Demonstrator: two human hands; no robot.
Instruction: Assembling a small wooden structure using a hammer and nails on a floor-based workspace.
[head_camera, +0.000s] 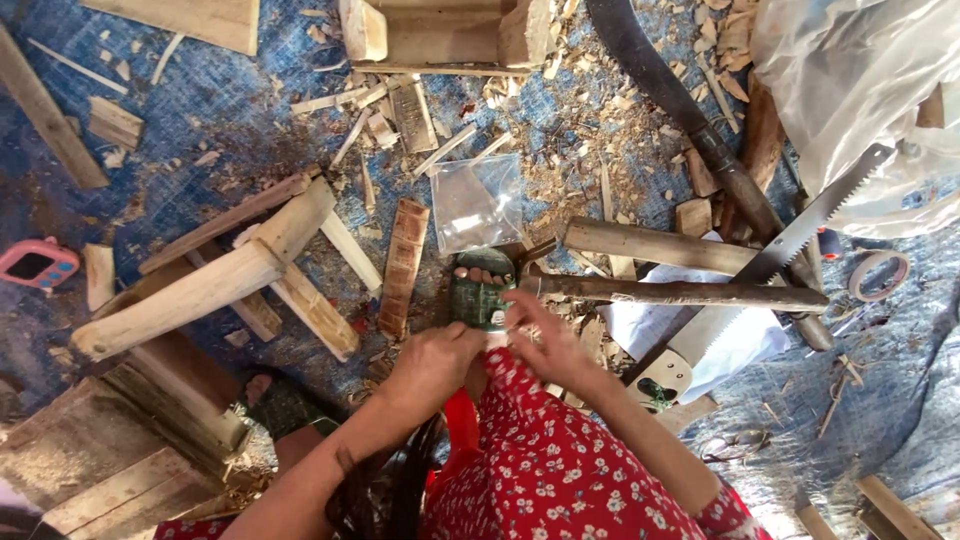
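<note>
I sit on a blue tarp (210, 100) strewn with wood chips. My left hand (435, 365) is closed in a fist on the hem of my red floral cloth (540, 460), just behind my foot in a green sandal (480, 292). My right hand (545, 335) pinches the same hem from the right, its fingers curled beside the sandal. A rough wooden stick (690, 293) lies just beyond the right hand. My other foot, in a dark sandal (282, 405), rests at the lower left.
A hand saw (800, 235) lies at the right over white paper (740, 335). A clear plastic bag (478, 205) sits ahead, and a joined wooden frame (220, 275) at the left. A pink device (38, 265), tape roll (878, 275) and plastic sheet (860, 90) lie around.
</note>
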